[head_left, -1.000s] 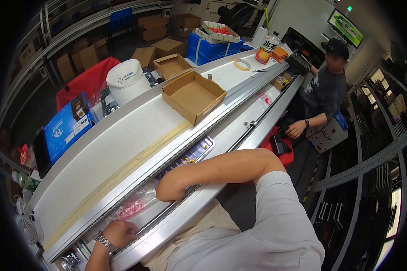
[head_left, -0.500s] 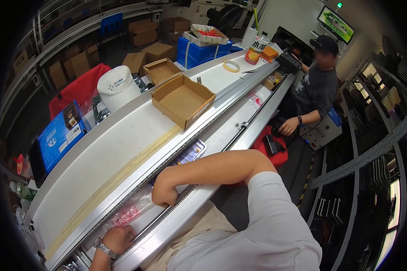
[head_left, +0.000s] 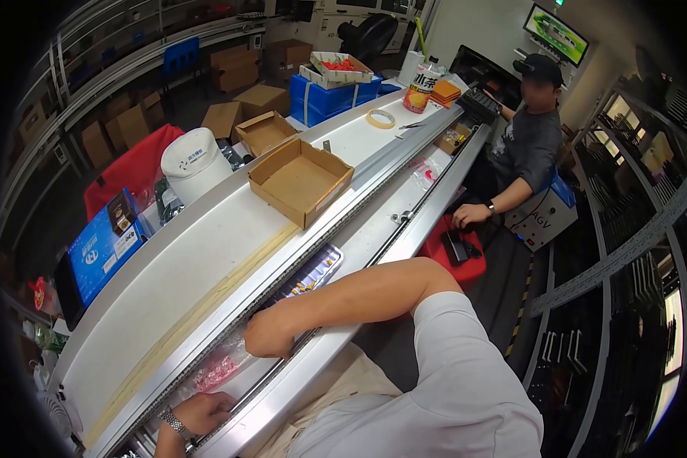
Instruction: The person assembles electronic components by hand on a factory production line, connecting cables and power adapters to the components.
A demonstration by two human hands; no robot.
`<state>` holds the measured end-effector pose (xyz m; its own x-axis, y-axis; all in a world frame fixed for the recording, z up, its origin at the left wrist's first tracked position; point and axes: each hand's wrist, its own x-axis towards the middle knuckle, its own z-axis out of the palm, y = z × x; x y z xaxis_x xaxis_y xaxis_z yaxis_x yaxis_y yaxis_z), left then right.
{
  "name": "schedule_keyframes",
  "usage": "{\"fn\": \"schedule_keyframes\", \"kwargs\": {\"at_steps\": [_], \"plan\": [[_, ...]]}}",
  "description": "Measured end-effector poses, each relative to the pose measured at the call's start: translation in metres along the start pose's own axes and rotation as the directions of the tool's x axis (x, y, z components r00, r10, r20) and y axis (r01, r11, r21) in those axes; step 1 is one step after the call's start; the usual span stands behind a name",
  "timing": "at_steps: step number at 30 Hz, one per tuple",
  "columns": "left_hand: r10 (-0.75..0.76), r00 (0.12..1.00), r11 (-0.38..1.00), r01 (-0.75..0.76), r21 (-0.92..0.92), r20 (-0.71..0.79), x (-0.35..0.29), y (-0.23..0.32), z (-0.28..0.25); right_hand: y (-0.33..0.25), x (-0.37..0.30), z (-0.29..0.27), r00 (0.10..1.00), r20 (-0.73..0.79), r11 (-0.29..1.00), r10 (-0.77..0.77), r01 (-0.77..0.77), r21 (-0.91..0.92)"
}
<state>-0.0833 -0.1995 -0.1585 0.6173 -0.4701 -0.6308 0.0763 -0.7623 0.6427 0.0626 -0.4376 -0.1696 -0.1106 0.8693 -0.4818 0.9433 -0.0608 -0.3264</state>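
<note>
My left hand (head_left: 206,413), with a metal-band watch at its wrist, is low in the trough of the long white and silver bench (head_left: 177,296). Its fingers curl together beside the near rail; anything in them is hidden. My right hand (head_left: 270,333) is bent down over the same trough, fingers curled under and mostly out of sight. Between the hands lies a clear plastic bag (head_left: 217,372) with red-pink contents. Just beyond my right wrist sits a pale purple-grey plastic tray (head_left: 330,260) with small yellow-orange parts (head_left: 304,288). A dark rod (head_left: 404,229) runs along the near rail.
An open cardboard box (head_left: 301,183) stands on the bench, with a tape roll (head_left: 380,118) and a drink bottle (head_left: 420,88) farther off. At the left are a white cap (head_left: 195,164) and a blue box (head_left: 105,248). A co-worker (head_left: 528,137) sits far right by a red stool (head_left: 454,263).
My right hand has shifted slightly left and down, showing more of the tray and its yellow-orange parts. My left hand stays near the same place. The whole view has tilted a little.
</note>
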Motion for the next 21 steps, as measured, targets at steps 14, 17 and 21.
{"fn": "schedule_keyframes", "kwargs": {"at_steps": [14, 17, 21], "plan": [[-0.006, 0.996, 0.934, 0.038, 0.357, -0.091, 0.010, -0.002, 0.010, -0.001, 0.008, 0.005, 0.998, 0.054, 0.998, 0.020, -0.016, -0.068], [0.014, 0.993, 0.929, 0.032, 0.368, -0.121, 0.007, -0.001, 0.010, 0.000, 0.009, 0.004, 0.998, 0.049, 0.996, -0.025, 0.029, -0.083], [0.018, 1.000, 1.000, -0.018, 0.015, 0.011, 0.005, -0.006, 0.003, 0.013, 0.012, 0.009, 0.967, 0.231, 0.984, -0.105, 0.067, 0.166]]}}
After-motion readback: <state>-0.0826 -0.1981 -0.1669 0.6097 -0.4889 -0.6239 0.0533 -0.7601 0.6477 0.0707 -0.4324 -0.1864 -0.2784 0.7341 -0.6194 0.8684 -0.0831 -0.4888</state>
